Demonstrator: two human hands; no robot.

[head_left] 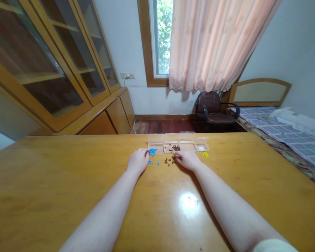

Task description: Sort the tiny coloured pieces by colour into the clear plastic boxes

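Observation:
My left hand (pixel 138 160) is at the left end of a row of clear plastic boxes, its fingers curled beside the small blue pieces (pixel 152 151) in the first box (pixel 160 153). What its fingertips hold, if anything, is hidden. A few loose blue pieces (pixel 158 163) lie on the table in front. My right hand (pixel 189 159) has bent fingers, close together at the front edge of the second box (pixel 168 151), which contains small brown pieces (pixel 176 147). Anything in its fingertips is too small to make out. More brown pieces (pixel 166 161) lie on the table beside it.
Right of the brown pieces stand a third box (pixel 187 146) and a smaller one (pixel 206 146). Clear lids (pixel 157 138) stand up behind. Yellow pieces (pixel 205 154) lie to the right on the wooden table (pixel 68 182). A chair (pixel 212 108) stands beyond the table.

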